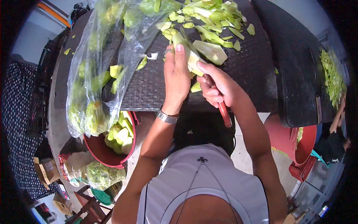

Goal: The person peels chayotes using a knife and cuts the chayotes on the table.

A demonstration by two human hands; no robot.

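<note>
My left hand (pixel 177 76), with a ring and a wristwatch, holds a long, pale green peeled piece of fruit or vegetable (pixel 185 49) against the near part of the table. My right hand (pixel 223 85) is closed round the red-brown handle of a knife (pixel 224 114), whose butt points toward me. The blade is mostly hidden by the piece, with a grey edge along its far right side. Just right of it lies a large pale cut piece (pixel 211 52). Green peelings (pixel 216 18) are heaped beyond my hands.
A clear plastic bag (pixel 95 74) of green produce hangs over the table's left edge. Below it stands a red bucket (pixel 109 163) of pale cut pieces. To the right are a black chair or table surface (pixel 298 74), another red bucket (pixel 307 143) and another person's hand (pixel 338 114) beside green shreds.
</note>
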